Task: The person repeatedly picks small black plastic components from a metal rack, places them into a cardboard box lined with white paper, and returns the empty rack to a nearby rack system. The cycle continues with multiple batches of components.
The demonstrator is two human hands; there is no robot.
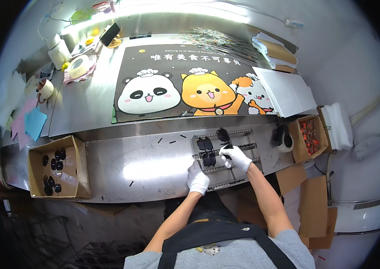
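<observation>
A metal wire rack (235, 180) with spring-like bars lies on the steel worktop (109, 168) before me. Two pairs of dark sunglass lenses, an upper pair (205, 144) and a lower pair (209, 159), sit in its left part. My right hand (237, 158), in a white glove, is over the rack and pinches a small black piece. Just beyond its fingers is a blurred dark lens piece (223, 135); whether the hand holds it too is unclear. My left hand (197, 180), also gloved, is curled against the rack's left edge, with its fingertips hidden.
At left, a cardboard box (82, 168) holds several dark lenses. Small black strips (172, 142) lie on the worktop. A dark tool with a pale loop (285, 143) and a box of red pieces (308, 138) stand right. Behind, a raised shelf bears a cartoon mat (176, 60).
</observation>
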